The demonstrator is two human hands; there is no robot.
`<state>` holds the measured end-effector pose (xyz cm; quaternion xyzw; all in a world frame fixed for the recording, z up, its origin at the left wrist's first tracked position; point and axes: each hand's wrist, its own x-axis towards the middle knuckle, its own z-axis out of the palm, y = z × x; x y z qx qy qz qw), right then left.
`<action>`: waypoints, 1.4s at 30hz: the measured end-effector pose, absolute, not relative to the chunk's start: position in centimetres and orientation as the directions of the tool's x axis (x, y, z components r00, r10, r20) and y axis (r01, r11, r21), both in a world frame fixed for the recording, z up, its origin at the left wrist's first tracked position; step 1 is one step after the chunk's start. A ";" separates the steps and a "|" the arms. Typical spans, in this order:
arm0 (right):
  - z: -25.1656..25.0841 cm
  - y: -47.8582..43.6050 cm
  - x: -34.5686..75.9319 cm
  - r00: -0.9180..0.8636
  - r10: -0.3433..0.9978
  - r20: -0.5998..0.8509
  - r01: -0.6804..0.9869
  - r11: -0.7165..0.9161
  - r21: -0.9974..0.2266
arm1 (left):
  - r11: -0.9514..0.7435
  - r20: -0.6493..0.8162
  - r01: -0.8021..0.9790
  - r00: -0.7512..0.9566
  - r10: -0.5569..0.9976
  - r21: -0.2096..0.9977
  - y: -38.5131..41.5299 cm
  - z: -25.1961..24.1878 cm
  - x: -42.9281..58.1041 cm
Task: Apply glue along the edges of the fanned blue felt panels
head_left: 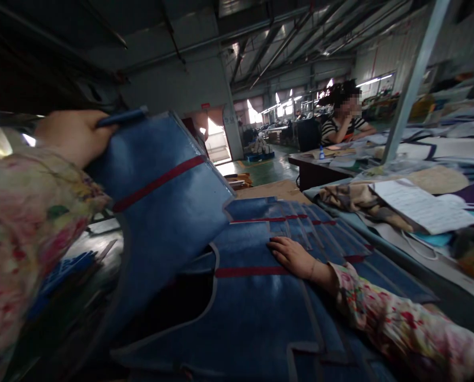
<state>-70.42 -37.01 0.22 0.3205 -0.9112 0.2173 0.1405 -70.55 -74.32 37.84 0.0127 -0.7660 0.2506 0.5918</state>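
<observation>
My left hand (pixel 75 135) is closed on the upper edge of a blue panel (pixel 177 199), lifting it at the left. This panel has a slight sheen, a dark red stripe and a grey edge, and its lower part is blurred. Fingers outstretched, my right hand (pixel 294 257) lies flat on a spread of similar blue panels (pixel 248 302). Those overlap in a fanned row running to the right, with red stripes and grey borders. A dark opening shows between the raised panel and the ones lying down.
Beyond the panels lies brown cardboard (pixel 280 191). On the right, a table carries cloth and a white paper sheet (pixel 423 204), with a slanted metal post (pixel 414 79) rising beside it. Another person (pixel 342 119) sits farther back. Blue objects (pixel 67 273) lie low at left.
</observation>
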 end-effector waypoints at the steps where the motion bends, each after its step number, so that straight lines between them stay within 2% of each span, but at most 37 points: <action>1: 0.2 -37.0 -70.4 -0.755 -0.523 0.396 -0.646 0.698 -0.309 | 0.904 0.913 -0.293 -0.356 0.200 -0.312 -73.0 38.7 -71.3; 2: 0.3 -37.0 -70.4 -0.755 -0.523 0.397 -0.646 0.696 -0.313 | 0.932 0.923 -0.264 -0.355 0.146 -0.249 -71.6 39.5 -71.7; 5: 0.4 -37.0 -70.2 -0.764 -0.510 0.396 -0.636 0.699 -0.327 | 0.961 0.915 -0.029 -0.316 0.251 -0.274 -67.5 40.4 -71.6; 7: 0.6 -37.0 -70.1 -0.772 -0.498 0.394 -0.626 0.703 -0.338 | 0.940 0.895 0.084 -0.288 0.341 -0.331 -65.3 38.7 -70.9; 9: 0.7 -37.1 -70.0 -0.775 -0.495 0.393 -0.624 0.701 -0.346 | 0.917 0.852 0.165 -0.340 0.399 -0.363 -63.4 34.8 -70.2; 11: 0.7 -37.1 -70.0 -0.769 -0.501 0.397 -0.631 0.691 -0.351 | 0.856 0.721 0.288 -0.461 0.517 -0.429 -61.8 29.0 -69.6; 13: 0.8 -37.1 -70.0 -0.763 -0.499 0.411 -0.639 0.682 -0.357 | 0.794 0.523 0.422 -0.599 0.606 -0.437 -60.5 22.0 -69.1; 16: 0.7 -37.1 -70.1 -0.746 -0.513 0.426 -0.659 0.663 -0.355 | 0.796 0.179 0.486 -0.802 0.571 -0.362 -59.2 12.1 -68.5; 18: 0.6 -37.0 -70.2 -0.735 -0.528 0.426 -0.672 0.648 -0.357 | 0.847 0.075 0.431 -0.877 0.474 -0.311 -58.9 7.7 -68.3; 20: 0.5 -36.9 -70.3 -0.730 -0.530 0.432 -0.681 0.621 -0.388 | 0.872 0.091 0.421 -0.886 0.454 -0.251 -59.1 5.5 -68.3; 23: 0.4 -36.8 -70.4 -0.762 -0.460 0.456 -0.647 0.552 -0.526 | 0.879 0.101 0.440 -0.881 0.462 -0.186 -59.6 5.0 -68.6; 26: 0.4 -36.5 -70.7 -0.853 -0.285 0.437 -0.522 0.446 -0.728 | 0.880 0.090 0.444 -0.882 0.462 -0.172 -59.8 5.3 -68.7; 28: 0.5 -36.4 -71.1 -0.906 -0.181 0.382 -0.423 0.400 -0.813 | 0.882 0.093 0.436 -0.885 0.456 -0.179 -59.6 5.3 -68.6; 30: 0.5 -36.3 -71.7 -0.930 -0.151 0.336 -0.366 0.485 -0.794 | 0.886 0.105 0.424 -0.888 0.447 -0.188 -59.4 5.2 -68.4; 34: 0.7 -36.5 -73.2 -0.935 -0.194 0.298 -0.345 0.695 -0.630 | 0.886 0.160 0.428 -0.876 0.455 -0.179 -59.5 5.0 -68.0; 38: 1.0 -36.9 -74.1 -0.948 -0.177 0.266 -0.309 0.723 -0.619 | 0.883 0.245 0.457 -0.848 0.470 -0.112 -60.3 4.3 -68.3; 42: 1.4 -36.8 -74.6 -0.959 -0.162 0.232 -0.278 0.695 -0.663 | 0.912 0.259 0.409 -0.879 0.401 -0.026 -60.9 3.2 -68.9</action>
